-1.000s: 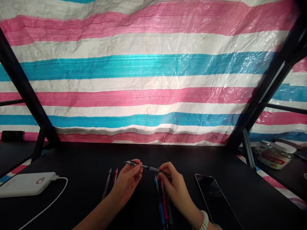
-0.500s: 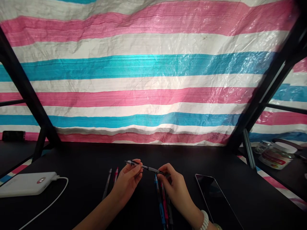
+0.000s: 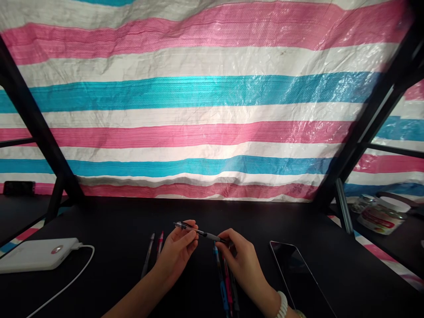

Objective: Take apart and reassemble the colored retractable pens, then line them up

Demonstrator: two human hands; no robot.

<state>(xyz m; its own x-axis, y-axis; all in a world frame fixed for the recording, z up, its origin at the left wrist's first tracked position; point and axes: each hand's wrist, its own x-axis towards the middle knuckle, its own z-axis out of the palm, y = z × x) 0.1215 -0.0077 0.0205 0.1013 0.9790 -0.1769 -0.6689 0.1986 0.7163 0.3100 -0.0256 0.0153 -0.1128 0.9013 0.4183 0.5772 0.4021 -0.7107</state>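
A pen (image 3: 211,236) with a clear barrel and a grey grip is held level above the dark table, its clip end to the left. My left hand (image 3: 180,245) pinches it near the clear end. The fingers of my right hand (image 3: 240,251) close on the other end and hide the tip. Beneath and beside my right hand lie a blue pen (image 3: 221,282), a pink pen (image 3: 228,287) and a dark pen (image 3: 234,293), side by side. Left of my left hand are a grey pen (image 3: 147,256) and another pink pen (image 3: 160,241), partly covered by the hand.
On the right lies a phone (image 3: 301,278), screen dark. A white power bank (image 3: 36,255) with a white cable (image 3: 77,278) is at the left. A jar (image 3: 382,216) stands beyond the right frame bar (image 3: 361,128). Behind the table (image 3: 126,216) hangs a striped sheet (image 3: 198,92).
The pen has shifted very slightly right and down in my hands. My right thumb and fingers have slid a little along its end. The other pens lie as before.
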